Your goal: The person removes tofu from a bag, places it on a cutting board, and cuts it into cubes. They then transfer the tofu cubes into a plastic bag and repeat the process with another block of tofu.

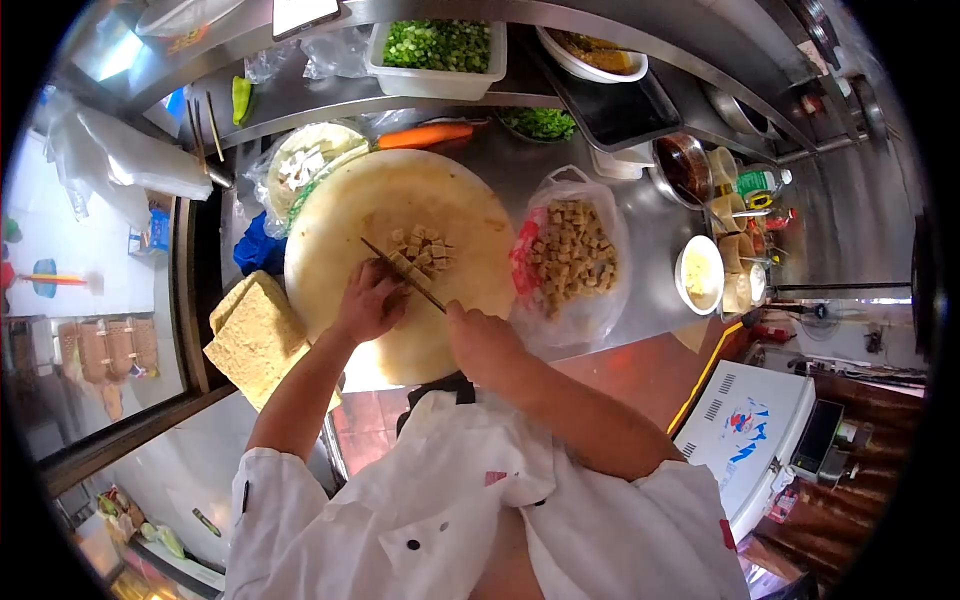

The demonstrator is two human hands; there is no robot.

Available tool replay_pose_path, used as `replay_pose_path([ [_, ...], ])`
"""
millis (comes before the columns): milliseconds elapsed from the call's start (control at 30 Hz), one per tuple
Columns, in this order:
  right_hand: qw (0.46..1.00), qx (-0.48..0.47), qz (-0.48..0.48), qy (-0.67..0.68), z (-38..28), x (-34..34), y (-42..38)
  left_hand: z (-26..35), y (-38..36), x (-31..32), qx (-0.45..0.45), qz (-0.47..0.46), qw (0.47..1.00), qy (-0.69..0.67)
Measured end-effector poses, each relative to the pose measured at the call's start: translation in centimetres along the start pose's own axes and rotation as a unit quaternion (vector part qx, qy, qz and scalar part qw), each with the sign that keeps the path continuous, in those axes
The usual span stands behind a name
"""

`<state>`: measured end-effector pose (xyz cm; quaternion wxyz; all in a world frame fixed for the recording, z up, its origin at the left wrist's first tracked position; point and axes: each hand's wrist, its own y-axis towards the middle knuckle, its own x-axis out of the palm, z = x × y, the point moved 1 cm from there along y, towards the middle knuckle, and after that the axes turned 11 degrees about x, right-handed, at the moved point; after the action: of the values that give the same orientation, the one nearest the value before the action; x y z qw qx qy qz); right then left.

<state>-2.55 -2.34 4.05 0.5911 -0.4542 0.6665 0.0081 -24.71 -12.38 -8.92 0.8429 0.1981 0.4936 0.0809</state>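
On the round cutting board (460,190), my right hand (480,338) is wrapped round the handle of a knife (405,276), whose blade points up and left. My left hand (373,300) rests just below the blade with its fingers curled at it; whatever they press on is mostly hidden. Beyond the blade lie small light-brown cubes (424,247), several of them loose. Right of the board, a clear plastic bag (612,215) holds many similar cubes (575,250). A folded yellowish cloth-like sheet (255,335) lies at the board's lower left.
Behind the board are a carrot (425,136), a plate with white pieces (318,150) and a tub of chopped greens (437,48) on the shelf. A white bowl (699,275) and a metal bowl (683,170) stand right. A blue cloth (259,245) lies left.
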Motion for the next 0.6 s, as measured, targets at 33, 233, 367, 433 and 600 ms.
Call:
replay_pose_path([
  [33, 1.000, -0.009, 0.012, 0.013, 0.2, 0.8, 0.4, -0.1, -0.1, 0.2, -0.010, 0.000, 1.000, -0.006],
  [233, 0.997, -0.029, 0.061, 0.029, 2.2, 6.5, 6.6, -1.0, -0.8, 1.7, -0.029, -0.023, 0.998, -0.059],
  [367, 0.995, -0.030, 0.069, 0.064, 2.5, 5.6, 6.1, 0.0, -0.6, 0.7, -0.017, 0.002, 0.999, -0.051],
  [433, 0.996, -0.023, 0.070, 0.057, 1.7, 4.7, 4.0, 1.3, -0.7, -0.7, 0.026, 0.019, 0.999, 0.011],
  [600, 0.996, -0.039, 0.066, 0.040, 0.0, 2.1, -0.3, 1.2, -1.9, -0.7, -0.007, 0.022, 1.000, 0.016],
])
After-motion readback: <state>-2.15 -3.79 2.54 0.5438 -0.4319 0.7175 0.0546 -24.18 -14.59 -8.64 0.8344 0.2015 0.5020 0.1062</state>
